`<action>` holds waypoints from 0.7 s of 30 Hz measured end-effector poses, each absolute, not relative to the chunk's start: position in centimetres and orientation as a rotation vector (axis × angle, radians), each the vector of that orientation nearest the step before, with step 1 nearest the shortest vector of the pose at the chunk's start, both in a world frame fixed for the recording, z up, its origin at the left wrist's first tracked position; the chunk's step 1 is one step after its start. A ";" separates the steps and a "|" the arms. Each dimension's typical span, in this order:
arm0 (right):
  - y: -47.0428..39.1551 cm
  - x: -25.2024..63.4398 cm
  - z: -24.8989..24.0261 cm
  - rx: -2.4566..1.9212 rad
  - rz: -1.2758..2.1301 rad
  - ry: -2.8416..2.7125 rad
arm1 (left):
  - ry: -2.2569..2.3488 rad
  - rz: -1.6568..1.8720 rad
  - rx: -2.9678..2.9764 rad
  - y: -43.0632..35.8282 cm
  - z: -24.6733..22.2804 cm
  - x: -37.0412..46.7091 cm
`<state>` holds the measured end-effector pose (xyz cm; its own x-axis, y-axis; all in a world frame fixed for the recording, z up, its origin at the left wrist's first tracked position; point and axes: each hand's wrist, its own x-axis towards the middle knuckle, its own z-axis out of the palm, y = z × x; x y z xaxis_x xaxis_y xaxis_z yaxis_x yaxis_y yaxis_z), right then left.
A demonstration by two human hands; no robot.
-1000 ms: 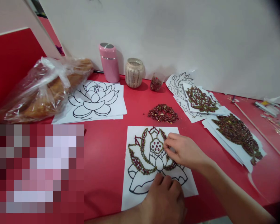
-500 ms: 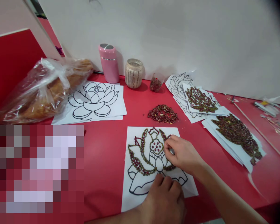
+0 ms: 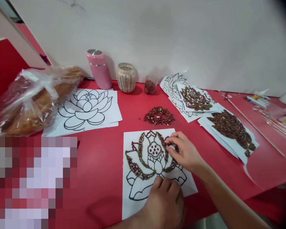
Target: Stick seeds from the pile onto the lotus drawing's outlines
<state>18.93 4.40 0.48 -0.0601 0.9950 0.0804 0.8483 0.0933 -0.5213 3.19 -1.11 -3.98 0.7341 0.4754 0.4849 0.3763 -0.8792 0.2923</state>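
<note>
– From where does the camera look, please?
– It is worn on the head of the person. It faces forward and down, onto the red tabletop.
– And how near is it?
– Quite near. The left hand is close, toward six o'clock; the white panel stands farther, at twelve o'clock.

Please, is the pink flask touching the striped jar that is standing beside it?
Apart. The head view shows a strip of red table between the bases of the pink flask and the striped jar.
</note>
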 end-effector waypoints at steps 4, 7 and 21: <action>4.2 18.1 -0.4 -1.805 0.351 -1.995 | 0.684 0.830 2.748 -1.0 -4.1 3.1; 3.9 17.5 -0.8 -1.836 0.316 -2.013 | 0.672 0.829 2.756 -0.9 -4.2 3.1; 4.8 16.7 1.2 -1.841 0.141 -2.259 | 0.680 0.764 2.812 -1.0 -4.0 3.3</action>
<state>16.65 4.79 1.19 -0.1890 0.9756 0.1119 0.9542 0.2094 -0.2138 3.27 -1.02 -3.98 0.7674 0.4631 0.4435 0.3869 -0.8860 0.2557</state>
